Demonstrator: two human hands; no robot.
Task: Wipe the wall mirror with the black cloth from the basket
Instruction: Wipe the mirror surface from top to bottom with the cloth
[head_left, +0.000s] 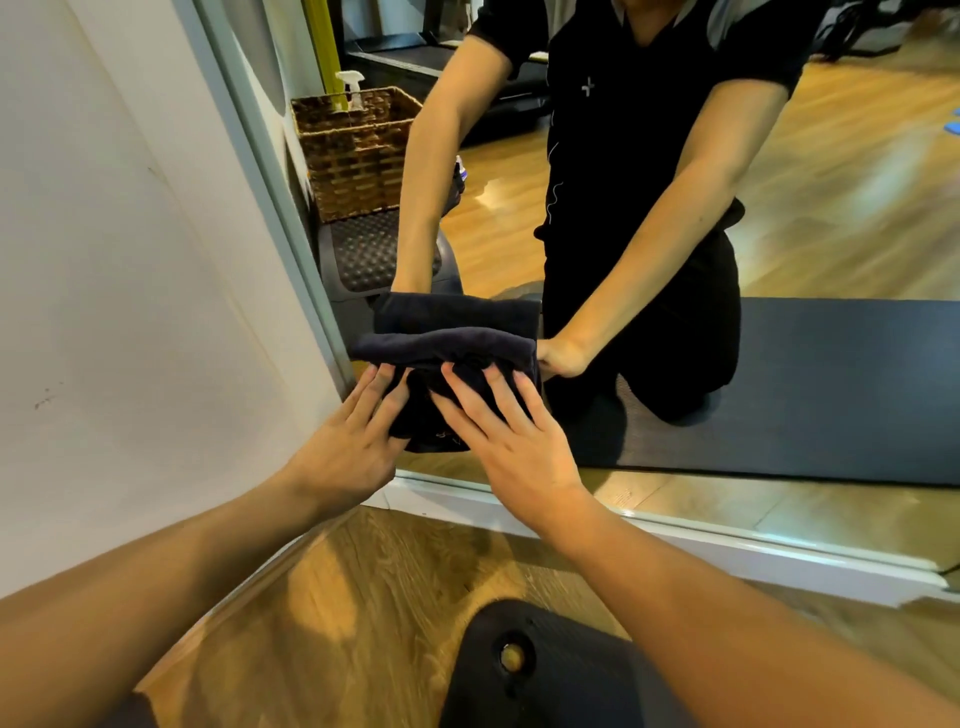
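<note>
Now I press the black cloth (457, 358) flat to the mirror (779, 364), left hand (345, 447) and right hand (511, 441) open-fingered; next, probably a sweep across the glass.

Cloth (457, 358) against mirror (779, 260) — hands atop
</note>
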